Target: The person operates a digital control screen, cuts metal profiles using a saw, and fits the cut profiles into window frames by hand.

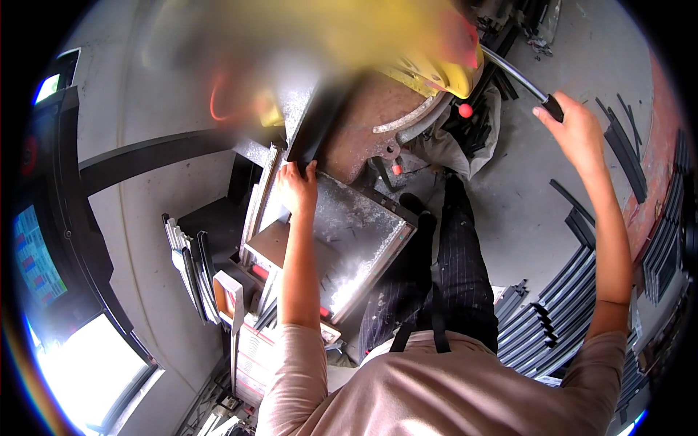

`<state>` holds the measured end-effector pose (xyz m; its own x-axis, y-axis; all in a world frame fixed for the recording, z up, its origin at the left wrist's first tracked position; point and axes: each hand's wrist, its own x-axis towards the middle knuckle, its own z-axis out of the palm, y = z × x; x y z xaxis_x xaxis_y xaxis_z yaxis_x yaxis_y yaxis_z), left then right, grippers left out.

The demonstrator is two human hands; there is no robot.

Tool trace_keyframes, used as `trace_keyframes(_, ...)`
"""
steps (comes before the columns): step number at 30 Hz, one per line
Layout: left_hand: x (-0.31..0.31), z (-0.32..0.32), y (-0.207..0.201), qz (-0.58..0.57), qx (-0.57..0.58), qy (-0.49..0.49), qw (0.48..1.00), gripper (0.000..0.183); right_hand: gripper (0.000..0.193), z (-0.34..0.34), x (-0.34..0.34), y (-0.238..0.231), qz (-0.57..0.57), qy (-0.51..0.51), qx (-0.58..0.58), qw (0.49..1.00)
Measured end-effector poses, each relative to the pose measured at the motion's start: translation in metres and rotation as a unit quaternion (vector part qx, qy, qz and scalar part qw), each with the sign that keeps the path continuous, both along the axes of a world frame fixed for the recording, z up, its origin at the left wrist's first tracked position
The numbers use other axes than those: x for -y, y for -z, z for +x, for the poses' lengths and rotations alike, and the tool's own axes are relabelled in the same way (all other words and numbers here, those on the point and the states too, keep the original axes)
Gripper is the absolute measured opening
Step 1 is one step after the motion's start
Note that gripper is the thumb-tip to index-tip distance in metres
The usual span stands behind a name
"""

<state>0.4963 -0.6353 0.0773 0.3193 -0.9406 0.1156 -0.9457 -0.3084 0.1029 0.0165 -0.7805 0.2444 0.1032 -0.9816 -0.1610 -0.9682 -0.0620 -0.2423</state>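
The left hand's (297,190) thumb and fingers appear to pinch the near end of a dark bar (318,120) stretching ahead of it, the right hand (579,132) wraps the black grip (554,109) of a lever (515,70), and steady support, fingers clear of the yellow machine (449,76), seems wise.

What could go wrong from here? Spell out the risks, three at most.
The left hand is on the near end of a dark bar; if that slips, the hand could get pinched. The right hand grips a lever; moved suddenly, it might jolt the yellow machine. Dark strips lying on the floor at the right could trip someone.
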Motion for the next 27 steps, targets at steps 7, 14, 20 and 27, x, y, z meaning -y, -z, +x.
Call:
trace_keyframes(7, 0.001, -0.001, 0.003, -0.001, 0.0, -0.013, 1.0, 0.042, 0.031, -0.006, 0.002, 0.051, 0.027, 0.038, -0.005, 0.999)
trace_keyframes(14, 0.001, -0.006, 0.001, 0.016, -0.004, -0.018, 1.0, 0.041, 0.027, -0.001, -0.002, -0.016, 0.005, 0.031, 0.02, 0.999)
trace_keyframes(20, 0.0, -0.004, -0.003, 0.017, -0.004, -0.027, 0.999, 0.04, 0.026, 0.021, 0.005, -0.089, -0.02, 0.017, -0.018, 0.999)
trace_keyframes(27, 0.001, -0.005, -0.006, 0.006, -0.005, -0.025, 1.0, 0.04, 0.026, 0.01, 0.003, -0.043, -0.016, 0.023, -0.028, 0.999)
